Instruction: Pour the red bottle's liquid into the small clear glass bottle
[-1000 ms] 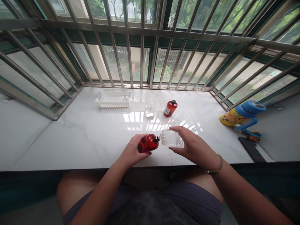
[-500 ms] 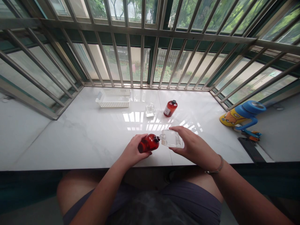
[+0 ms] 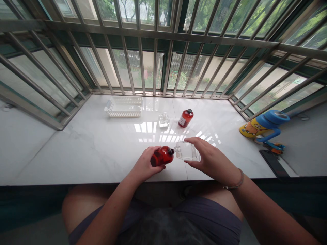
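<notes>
My left hand [image 3: 146, 160] is closed around a red bottle [image 3: 164, 155], which lies tilted with its dark, uncapped-looking neck pointing right. In my right hand [image 3: 204, 154] is a clear square glass bottle [image 3: 188, 151], held on its side with its neck pointing left. The two bottle mouths meet or nearly meet; I cannot tell whether they touch. Beyond my hands, a second red bottle [image 3: 186, 118] with a black cap and a white label stands upright. To its left sits a small clear glass piece [image 3: 164, 120].
A white perforated plastic basket [image 3: 124, 108] rests at the back left of the white marble-look counter [image 3: 84, 149]. At the right stand a blue and yellow flask [image 3: 263, 124], an orange and blue item [image 3: 276, 147] and a dark flat object [image 3: 273, 163]. Metal window bars [image 3: 163, 34] line the back.
</notes>
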Available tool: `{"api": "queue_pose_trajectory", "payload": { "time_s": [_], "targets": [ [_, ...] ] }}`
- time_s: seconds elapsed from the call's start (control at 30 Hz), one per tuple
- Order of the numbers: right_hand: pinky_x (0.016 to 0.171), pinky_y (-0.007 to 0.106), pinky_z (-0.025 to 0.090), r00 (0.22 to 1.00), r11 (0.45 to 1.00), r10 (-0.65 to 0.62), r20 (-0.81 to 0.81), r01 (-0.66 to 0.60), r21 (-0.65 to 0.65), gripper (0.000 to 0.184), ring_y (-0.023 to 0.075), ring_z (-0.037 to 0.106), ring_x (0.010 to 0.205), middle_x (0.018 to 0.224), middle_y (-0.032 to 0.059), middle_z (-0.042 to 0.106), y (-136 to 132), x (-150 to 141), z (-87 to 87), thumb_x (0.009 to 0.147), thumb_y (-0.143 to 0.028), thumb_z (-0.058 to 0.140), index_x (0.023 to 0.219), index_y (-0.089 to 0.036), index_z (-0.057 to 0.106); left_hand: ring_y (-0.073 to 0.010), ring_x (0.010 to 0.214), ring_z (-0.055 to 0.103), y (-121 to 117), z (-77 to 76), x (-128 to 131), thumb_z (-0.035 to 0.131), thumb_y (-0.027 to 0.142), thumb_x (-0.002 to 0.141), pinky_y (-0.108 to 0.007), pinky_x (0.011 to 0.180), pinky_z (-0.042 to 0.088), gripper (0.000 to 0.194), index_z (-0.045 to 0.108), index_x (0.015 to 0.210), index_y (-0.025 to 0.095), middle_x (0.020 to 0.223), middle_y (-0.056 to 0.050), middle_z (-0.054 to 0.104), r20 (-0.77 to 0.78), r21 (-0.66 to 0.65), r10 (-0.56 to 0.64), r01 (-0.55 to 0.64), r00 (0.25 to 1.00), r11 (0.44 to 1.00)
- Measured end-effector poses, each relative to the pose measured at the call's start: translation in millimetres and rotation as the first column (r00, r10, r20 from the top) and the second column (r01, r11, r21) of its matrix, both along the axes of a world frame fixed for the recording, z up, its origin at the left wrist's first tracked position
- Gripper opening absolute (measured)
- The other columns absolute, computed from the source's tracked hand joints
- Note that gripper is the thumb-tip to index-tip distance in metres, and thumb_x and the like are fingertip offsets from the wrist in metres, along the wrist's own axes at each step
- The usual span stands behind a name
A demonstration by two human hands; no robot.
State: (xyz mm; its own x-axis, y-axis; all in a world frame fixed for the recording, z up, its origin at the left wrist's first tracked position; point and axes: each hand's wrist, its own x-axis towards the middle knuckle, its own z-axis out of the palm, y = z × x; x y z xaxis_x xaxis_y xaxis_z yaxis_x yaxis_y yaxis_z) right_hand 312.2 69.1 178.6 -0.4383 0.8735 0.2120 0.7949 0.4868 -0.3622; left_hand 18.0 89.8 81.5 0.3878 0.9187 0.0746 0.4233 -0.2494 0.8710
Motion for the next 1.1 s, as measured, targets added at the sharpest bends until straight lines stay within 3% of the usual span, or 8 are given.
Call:
{"api": "queue_pose_trajectory", "payload": {
  "time_s": [1.1],
  "targets": [
    [0.108,0.055,0.058,1.0,1.0,0.004,0.028,-0.004,-0.001,0.068,0.0338,0.063,0.132,0.142,0.0114,0.065,1.2,1.3,1.7,0.089,-0.026,0.078,0.149,-0.031,0.046,-0.0318,0.129,0.062,-0.2,0.4,0.6,0.089,0.028,0.075,-0.049,0.111,0.052,0.075,0.058,0.143,0.033,0.14,-0.007,0.063,0.008,0.0,-0.007,0.007,1.0,1.0]
  ]
}}
